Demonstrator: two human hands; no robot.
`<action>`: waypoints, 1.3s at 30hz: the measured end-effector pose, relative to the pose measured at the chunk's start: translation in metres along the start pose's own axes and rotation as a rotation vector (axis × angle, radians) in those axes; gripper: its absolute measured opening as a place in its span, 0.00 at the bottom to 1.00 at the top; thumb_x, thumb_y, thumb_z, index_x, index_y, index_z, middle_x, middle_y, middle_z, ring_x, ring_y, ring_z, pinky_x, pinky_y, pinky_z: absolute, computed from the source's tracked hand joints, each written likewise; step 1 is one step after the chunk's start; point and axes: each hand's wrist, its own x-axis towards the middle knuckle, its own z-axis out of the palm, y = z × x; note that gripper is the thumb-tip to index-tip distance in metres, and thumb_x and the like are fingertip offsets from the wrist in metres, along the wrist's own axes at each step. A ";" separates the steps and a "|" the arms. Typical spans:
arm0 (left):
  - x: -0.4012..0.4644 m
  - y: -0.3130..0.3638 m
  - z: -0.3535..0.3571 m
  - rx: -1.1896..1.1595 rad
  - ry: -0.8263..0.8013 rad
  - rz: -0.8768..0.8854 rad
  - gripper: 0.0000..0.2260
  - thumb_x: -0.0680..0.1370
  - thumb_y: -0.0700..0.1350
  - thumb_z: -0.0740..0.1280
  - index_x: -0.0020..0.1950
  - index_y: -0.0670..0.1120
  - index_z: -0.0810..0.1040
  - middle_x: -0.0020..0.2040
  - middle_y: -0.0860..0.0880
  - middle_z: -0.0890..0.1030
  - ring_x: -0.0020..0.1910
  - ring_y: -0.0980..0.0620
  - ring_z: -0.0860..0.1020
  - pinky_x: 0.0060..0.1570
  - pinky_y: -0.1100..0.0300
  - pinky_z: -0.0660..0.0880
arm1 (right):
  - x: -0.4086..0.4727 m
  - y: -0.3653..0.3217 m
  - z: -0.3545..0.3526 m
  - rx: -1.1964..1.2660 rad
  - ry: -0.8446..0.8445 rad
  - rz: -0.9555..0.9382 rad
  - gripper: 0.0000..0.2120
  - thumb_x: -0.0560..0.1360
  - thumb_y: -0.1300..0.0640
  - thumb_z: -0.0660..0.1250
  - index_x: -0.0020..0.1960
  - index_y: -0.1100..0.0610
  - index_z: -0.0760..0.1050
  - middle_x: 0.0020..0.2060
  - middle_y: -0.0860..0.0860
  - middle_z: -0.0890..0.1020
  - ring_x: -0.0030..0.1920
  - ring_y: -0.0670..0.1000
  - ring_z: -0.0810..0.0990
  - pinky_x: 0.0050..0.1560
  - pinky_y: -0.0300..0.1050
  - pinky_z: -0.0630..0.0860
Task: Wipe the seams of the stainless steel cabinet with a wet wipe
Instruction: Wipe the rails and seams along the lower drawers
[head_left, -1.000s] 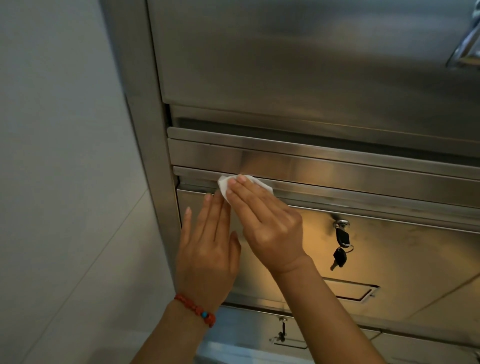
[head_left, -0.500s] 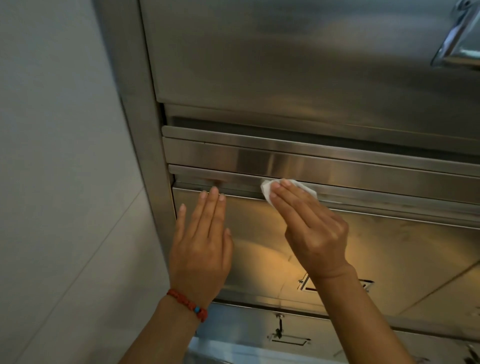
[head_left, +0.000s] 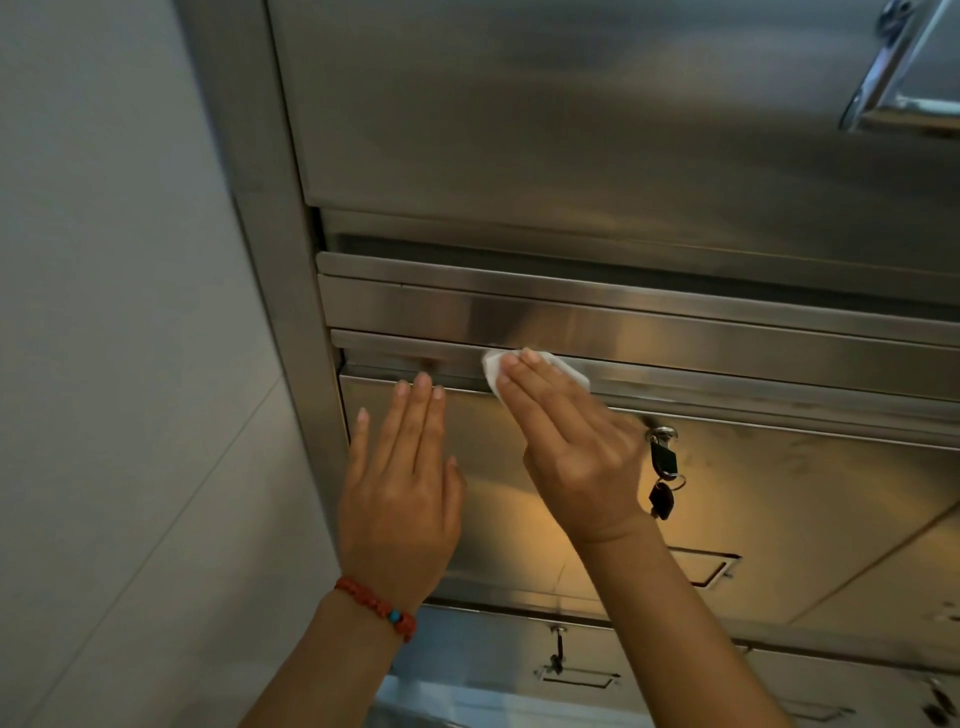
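Where the view takes in one stainless steel cabinet (head_left: 675, 171), we count two hands, one wet wipe and two black keys. Our left hand (head_left: 400, 499) lies flat on the drawer front (head_left: 753, 519), fingers straight and together, holding nothing. Our right hand (head_left: 576, 441) presses the wet wipe (head_left: 563, 368) with straight fingers onto the horizontal seam (head_left: 727, 376) above that drawer. Just right of this hand the keys (head_left: 662, 480) hang from a lock. A red bracelet (head_left: 376, 608) circles the left wrist. Most of the wipe is hidden under the fingers.
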 end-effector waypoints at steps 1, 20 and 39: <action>0.000 0.000 0.000 0.003 -0.004 0.000 0.22 0.76 0.44 0.55 0.65 0.34 0.72 0.66 0.37 0.72 0.66 0.38 0.70 0.62 0.35 0.65 | 0.002 -0.003 0.003 0.009 -0.003 -0.006 0.10 0.78 0.67 0.62 0.50 0.63 0.82 0.50 0.58 0.83 0.53 0.54 0.82 0.53 0.47 0.80; -0.001 -0.002 0.000 0.002 -0.001 0.010 0.21 0.76 0.43 0.55 0.65 0.34 0.72 0.66 0.37 0.72 0.66 0.38 0.70 0.63 0.35 0.64 | 0.009 0.006 0.003 0.056 -0.086 -0.132 0.08 0.76 0.67 0.65 0.51 0.64 0.82 0.51 0.58 0.83 0.54 0.53 0.82 0.55 0.47 0.79; -0.002 0.024 -0.011 -0.040 -0.135 -0.072 0.25 0.75 0.47 0.53 0.68 0.34 0.68 0.68 0.36 0.69 0.67 0.37 0.68 0.63 0.36 0.59 | -0.011 0.023 -0.040 -0.034 -0.113 0.017 0.09 0.75 0.68 0.65 0.51 0.64 0.82 0.51 0.59 0.83 0.53 0.56 0.82 0.55 0.51 0.78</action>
